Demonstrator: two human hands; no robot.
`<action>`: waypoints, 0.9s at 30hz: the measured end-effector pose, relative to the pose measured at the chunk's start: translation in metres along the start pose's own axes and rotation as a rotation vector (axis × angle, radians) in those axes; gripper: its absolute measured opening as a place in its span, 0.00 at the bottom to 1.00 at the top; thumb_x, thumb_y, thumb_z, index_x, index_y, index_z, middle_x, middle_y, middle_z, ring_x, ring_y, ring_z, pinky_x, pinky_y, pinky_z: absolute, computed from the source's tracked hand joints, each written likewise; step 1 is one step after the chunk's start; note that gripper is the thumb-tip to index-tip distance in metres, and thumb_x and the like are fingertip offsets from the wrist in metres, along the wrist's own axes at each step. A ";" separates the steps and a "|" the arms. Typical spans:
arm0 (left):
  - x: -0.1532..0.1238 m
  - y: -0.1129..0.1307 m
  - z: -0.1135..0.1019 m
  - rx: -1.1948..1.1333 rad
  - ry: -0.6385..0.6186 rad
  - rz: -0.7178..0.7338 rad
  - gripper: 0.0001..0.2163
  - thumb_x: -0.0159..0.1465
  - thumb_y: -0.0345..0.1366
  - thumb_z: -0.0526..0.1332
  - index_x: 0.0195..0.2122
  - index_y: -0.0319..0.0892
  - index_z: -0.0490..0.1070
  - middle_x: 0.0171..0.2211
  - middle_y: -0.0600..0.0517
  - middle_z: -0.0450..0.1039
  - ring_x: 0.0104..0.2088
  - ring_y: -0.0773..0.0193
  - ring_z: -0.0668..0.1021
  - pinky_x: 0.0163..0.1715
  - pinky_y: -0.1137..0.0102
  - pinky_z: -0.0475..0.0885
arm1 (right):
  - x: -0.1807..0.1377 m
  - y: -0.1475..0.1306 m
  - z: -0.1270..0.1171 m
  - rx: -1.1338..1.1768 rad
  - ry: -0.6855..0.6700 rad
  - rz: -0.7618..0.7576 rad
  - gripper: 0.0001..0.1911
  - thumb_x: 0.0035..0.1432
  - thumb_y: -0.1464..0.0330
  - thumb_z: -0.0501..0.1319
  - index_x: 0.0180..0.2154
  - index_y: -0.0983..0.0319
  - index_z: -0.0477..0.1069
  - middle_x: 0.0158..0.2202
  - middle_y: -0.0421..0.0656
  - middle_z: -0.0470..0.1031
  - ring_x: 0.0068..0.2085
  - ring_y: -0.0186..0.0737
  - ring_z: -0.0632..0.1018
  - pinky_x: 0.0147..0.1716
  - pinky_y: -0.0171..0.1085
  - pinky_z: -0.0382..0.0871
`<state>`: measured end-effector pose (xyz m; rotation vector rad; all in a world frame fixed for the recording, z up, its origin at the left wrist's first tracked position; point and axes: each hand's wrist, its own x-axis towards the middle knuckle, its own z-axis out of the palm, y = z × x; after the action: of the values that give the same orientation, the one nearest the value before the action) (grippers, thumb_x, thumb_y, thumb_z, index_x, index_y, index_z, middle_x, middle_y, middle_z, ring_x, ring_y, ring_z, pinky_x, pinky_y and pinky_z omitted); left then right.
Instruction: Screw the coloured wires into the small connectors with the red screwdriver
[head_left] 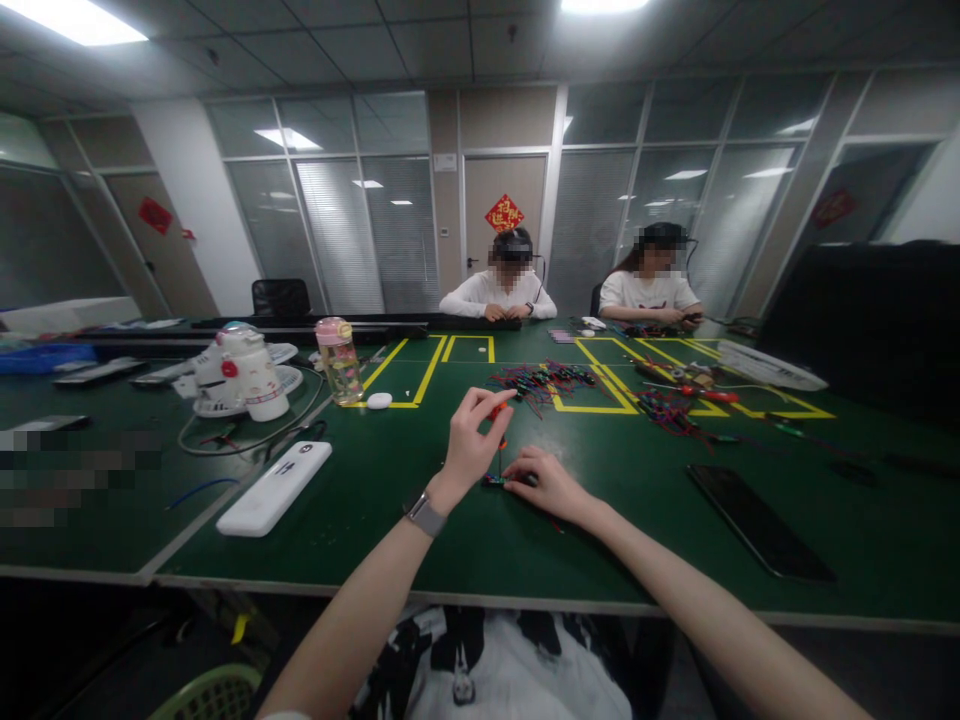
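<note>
My left hand (pixel 480 430), with a watch on its wrist, is closed around the orange-red handle of a small screwdriver (pixel 498 409). Its thin dark shaft points straight down at a small dark-and-green wired connector (pixel 493 481) on the green table. Low against the tabletop, the fingers of my right hand (pixel 541 482) pinch that connector from the right. Whether the screwdriver tip touches it is too small to tell. Just beyond my hands lies a pile of red and black wires with green connectors (pixel 544 380).
A second wire bundle (pixel 667 415) and a black phone (pixel 757 520) are to the right. On the left are a white power bank (pixel 276 488), a pink-lidded bottle (pixel 339 362) and a white jug (pixel 251 375). Two people sit across the table (pixel 360 560), marked with yellow tape.
</note>
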<state>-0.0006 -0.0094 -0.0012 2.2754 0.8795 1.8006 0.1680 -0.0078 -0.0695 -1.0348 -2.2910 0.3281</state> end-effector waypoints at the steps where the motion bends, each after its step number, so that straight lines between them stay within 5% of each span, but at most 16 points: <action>1: 0.000 0.001 0.000 -0.019 -0.020 0.000 0.13 0.68 0.33 0.53 0.51 0.45 0.71 0.39 0.50 0.69 0.40 0.66 0.73 0.42 0.71 0.69 | 0.000 0.000 0.000 -0.001 0.000 -0.002 0.04 0.55 0.69 0.64 0.35 0.61 0.77 0.31 0.43 0.72 0.37 0.41 0.72 0.37 0.37 0.66; 6: 0.000 0.000 0.000 -0.050 -0.030 0.017 0.15 0.67 0.31 0.53 0.54 0.43 0.67 0.40 0.49 0.72 0.41 0.66 0.74 0.44 0.70 0.69 | 0.000 -0.001 -0.001 0.000 -0.002 0.000 0.04 0.55 0.69 0.64 0.34 0.61 0.77 0.31 0.43 0.72 0.37 0.40 0.72 0.38 0.37 0.66; 12: 0.001 -0.001 0.001 0.039 0.041 0.005 0.10 0.62 0.35 0.62 0.44 0.44 0.74 0.33 0.53 0.66 0.33 0.68 0.71 0.37 0.72 0.69 | 0.001 0.000 0.000 -0.006 -0.006 -0.002 0.04 0.54 0.70 0.65 0.34 0.61 0.77 0.31 0.43 0.73 0.37 0.41 0.72 0.37 0.37 0.65; 20: 0.001 -0.001 -0.001 -0.053 -0.023 -0.018 0.14 0.68 0.32 0.51 0.52 0.43 0.69 0.49 0.47 0.71 0.49 0.62 0.74 0.51 0.65 0.68 | 0.001 -0.001 -0.001 0.004 -0.001 -0.006 0.04 0.54 0.70 0.65 0.34 0.61 0.77 0.31 0.43 0.73 0.37 0.40 0.72 0.38 0.37 0.66; 27: 0.000 -0.002 0.000 -0.080 -0.018 0.021 0.13 0.66 0.32 0.56 0.50 0.43 0.70 0.43 0.47 0.73 0.43 0.63 0.76 0.45 0.67 0.71 | 0.000 -0.002 -0.001 -0.014 -0.001 -0.001 0.04 0.54 0.70 0.65 0.34 0.61 0.77 0.31 0.43 0.73 0.37 0.41 0.72 0.37 0.37 0.65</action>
<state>-0.0011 -0.0075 -0.0025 2.2565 0.7688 1.7868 0.1671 -0.0092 -0.0673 -1.0406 -2.2974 0.3122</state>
